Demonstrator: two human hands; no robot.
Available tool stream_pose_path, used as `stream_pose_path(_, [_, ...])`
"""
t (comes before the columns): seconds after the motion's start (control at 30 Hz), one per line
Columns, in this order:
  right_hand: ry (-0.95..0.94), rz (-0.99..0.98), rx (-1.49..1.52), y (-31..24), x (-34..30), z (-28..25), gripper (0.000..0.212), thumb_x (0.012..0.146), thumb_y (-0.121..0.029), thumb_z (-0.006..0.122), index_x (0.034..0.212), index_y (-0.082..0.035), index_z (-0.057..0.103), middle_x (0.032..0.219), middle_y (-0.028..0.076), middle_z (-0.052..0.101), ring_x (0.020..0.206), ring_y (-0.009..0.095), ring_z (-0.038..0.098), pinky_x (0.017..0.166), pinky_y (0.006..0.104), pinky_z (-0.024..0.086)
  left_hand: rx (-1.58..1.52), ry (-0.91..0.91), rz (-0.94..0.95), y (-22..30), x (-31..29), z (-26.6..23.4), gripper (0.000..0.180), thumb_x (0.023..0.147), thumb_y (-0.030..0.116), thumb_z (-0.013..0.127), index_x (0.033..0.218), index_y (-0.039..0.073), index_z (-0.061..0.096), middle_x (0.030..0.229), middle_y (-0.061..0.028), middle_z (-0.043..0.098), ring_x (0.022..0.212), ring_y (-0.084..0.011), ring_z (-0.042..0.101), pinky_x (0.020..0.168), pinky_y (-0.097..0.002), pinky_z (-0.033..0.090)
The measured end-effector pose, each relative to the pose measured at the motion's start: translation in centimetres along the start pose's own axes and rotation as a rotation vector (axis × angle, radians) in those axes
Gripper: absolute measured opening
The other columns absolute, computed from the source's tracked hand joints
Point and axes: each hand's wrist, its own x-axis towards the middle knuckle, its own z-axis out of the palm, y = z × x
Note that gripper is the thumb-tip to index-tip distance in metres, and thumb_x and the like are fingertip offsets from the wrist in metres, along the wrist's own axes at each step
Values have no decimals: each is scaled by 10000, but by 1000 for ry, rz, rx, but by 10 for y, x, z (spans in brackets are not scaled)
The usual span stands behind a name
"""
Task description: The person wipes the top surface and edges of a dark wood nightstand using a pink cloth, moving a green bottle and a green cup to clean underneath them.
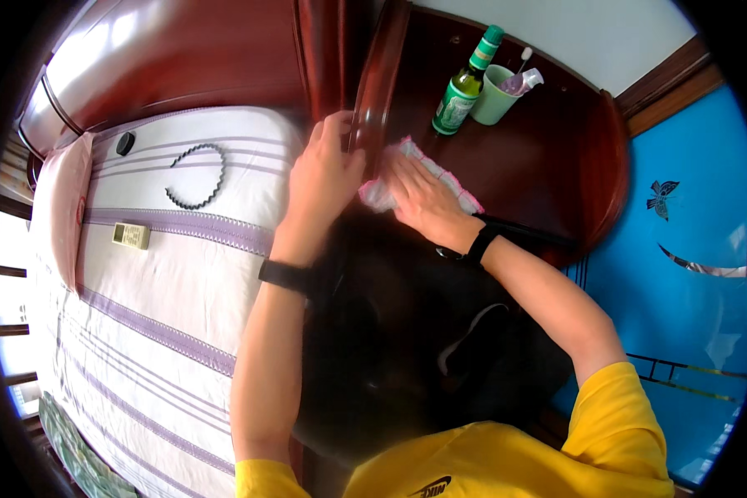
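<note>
My right hand lies flat on a white cloth with a pink edge, fingers stretched out and slightly blurred. The cloth rests on the dark red wooden tabletop, beside an upright wooden panel. On that panel's near edge, my left hand is closed, fingers bent round the wood and thumb on the side toward the cloth. Beyond my right hand stand a green glass bottle with a green cap and a pale green cup. A toothbrush and a tube stick out of the cup.
To the left is a bed with a striped sheet, holding a black wavy headband, a beige remote control, a small round black object and a pink pillow. A blue glossy panel stands at the right.
</note>
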Motion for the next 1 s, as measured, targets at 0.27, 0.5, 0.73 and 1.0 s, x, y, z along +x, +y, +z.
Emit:
stream_pose_path(0.27, [-60, 88, 188, 5, 0, -5, 524, 915, -235, 714, 1341, 40, 584, 1425, 209, 581, 1359, 361, 525, 1181, 476, 385, 60, 19, -13, -5, -1, -3, 454, 908, 141, 703, 1321, 40, 545, 1265, -168, 669, 931, -270, 744, 830, -399, 569])
stream_pose_path(0.5, [173, 616, 1148, -18, 41, -20, 613, 1152, -444, 308, 1554, 4, 425, 1543, 147, 497, 1460, 209, 411, 1226, 329, 271, 26, -52, -123, 2, -9, -16, 319, 981, 316, 683, 1157, 50, 684, 975, -170, 742, 939, -345, 722, 822, -424, 546])
stream_pose_path(0.73, [309, 715, 1301, -29, 56, -4, 609, 1136, -386, 371, 1598, 4, 297, 1589, 202, 392, 1499, 302, 367, 1229, 402, 277, -403, -155, -67, 18, -5, -21, 375, 1033, 263, 652, 1336, 43, 673, 1022, -129, 751, 962, -187, 696, 844, -337, 542])
stream_pose_path(1.0, [106, 531, 1192, -4, 43, -6, 525, 1118, -289, 398, 1534, 30, 433, 1713, 282, 126, 1618, 350, 26, 1286, 413, 118, -517, -276, -31, 3, -2, -15, 346, 1023, 169, 681, 1322, -4, 653, 984, -39, 711, 879, -97, 638, 799, -279, 539])
